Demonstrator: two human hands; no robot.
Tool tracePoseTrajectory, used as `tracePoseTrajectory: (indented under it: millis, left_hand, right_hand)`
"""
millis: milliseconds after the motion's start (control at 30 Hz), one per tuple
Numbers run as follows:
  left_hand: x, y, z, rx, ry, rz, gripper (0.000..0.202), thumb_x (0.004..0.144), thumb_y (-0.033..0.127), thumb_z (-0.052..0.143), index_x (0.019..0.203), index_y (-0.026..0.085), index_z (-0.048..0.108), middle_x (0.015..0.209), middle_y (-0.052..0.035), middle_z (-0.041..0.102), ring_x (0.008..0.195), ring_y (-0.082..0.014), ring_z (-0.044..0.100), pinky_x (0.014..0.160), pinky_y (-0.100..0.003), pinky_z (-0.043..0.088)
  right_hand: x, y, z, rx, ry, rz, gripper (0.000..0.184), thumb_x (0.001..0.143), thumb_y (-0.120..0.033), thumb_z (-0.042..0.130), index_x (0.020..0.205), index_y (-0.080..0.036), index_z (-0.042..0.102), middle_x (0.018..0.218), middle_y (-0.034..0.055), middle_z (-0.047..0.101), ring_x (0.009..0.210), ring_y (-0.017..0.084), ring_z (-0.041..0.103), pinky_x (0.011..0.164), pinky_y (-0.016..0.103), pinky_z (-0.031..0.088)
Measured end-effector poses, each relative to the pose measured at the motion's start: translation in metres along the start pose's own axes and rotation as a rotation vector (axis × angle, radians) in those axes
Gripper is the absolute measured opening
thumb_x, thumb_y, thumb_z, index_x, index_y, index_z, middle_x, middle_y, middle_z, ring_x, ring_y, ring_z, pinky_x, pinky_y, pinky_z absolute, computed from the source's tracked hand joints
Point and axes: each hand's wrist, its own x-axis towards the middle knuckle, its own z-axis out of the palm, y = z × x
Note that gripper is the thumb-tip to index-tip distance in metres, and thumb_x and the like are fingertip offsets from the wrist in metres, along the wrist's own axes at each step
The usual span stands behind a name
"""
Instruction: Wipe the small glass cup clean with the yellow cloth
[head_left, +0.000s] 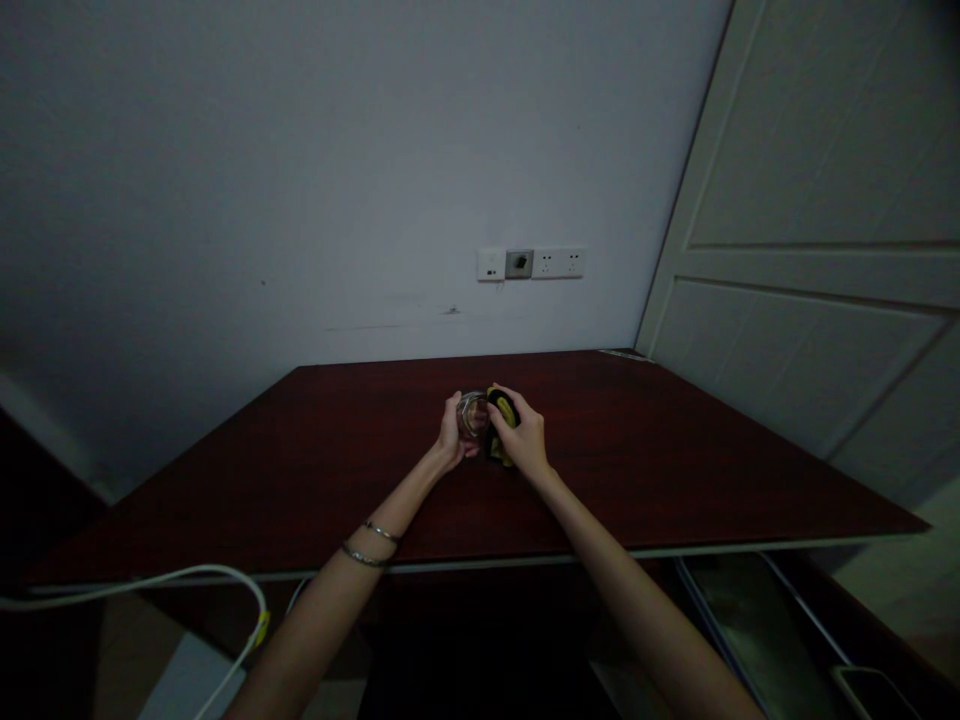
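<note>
Above the middle of the dark red table, my left hand is closed round a clear glass jar, whose round rim faces me. My right hand pinches a black and yellow cloth against or close to the jar's right side; whether the two touch I cannot tell. The cloth hangs a little below my right fingers. Part of the jar is hidden by the fingers of my left hand.
A white wall with a row of sockets stands behind the table. To the right is a pale panelled door. A white cable loops over the front left edge. Below the front right edge lies a phone-like object.
</note>
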Motion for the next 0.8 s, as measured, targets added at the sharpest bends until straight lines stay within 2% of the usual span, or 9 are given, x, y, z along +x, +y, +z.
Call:
tracePoseTrajectory:
  millis: [267,433,633,800]
  left_hand:
    - [-0.006,0.006,0.004,-0.014,0.02,-0.07,0.057,0.071,0.067,0.027,0.057,0.016,0.05,0.036,0.0025,0.038,0.026,-0.0063,0.024,0.03,-0.018,0.012]
    - [-0.005,0.007,0.002,-0.018,0.026,-0.054,0.06,0.07,0.068,0.027,0.062,0.015,0.053,0.04,0.0,0.045,0.025,-0.0071,0.027,0.03,-0.019,0.012]
    - [-0.003,0.007,-0.002,-0.018,0.057,-0.047,0.063,0.069,0.07,0.026,0.068,0.014,0.055,0.048,-0.0051,0.055,0.027,-0.0085,0.033,0.031,-0.019,0.013]
    - [-0.002,0.006,-0.003,-0.016,0.031,-0.045,0.063,0.07,0.07,0.026,0.067,0.014,0.055,0.047,-0.0053,0.054,0.027,-0.0076,0.029,0.031,-0.02,0.012]
  right_hand:
    - [0.003,0.005,-0.004,-0.062,0.026,0.005,0.031,0.077,-0.03,0.056,0.106,-0.02,0.061,0.105,0.0066,0.065,0.096,0.019,0.06,0.088,0.033,0.046]
    - [0.003,0.006,-0.008,0.001,0.015,0.072,0.03,0.075,-0.031,0.057,0.101,-0.017,0.063,0.098,0.0059,0.067,0.088,0.019,0.063,0.082,0.031,0.048]
    - [0.002,0.005,-0.009,0.0,0.001,0.082,0.03,0.072,-0.03,0.059,0.099,-0.017,0.065,0.096,0.0056,0.069,0.085,0.02,0.064,0.08,0.03,0.049]
    - [0.0,0.004,-0.01,-0.022,0.005,0.097,0.03,0.072,-0.029,0.059,0.098,-0.017,0.065,0.094,0.0056,0.069,0.084,0.02,0.065,0.079,0.03,0.05]
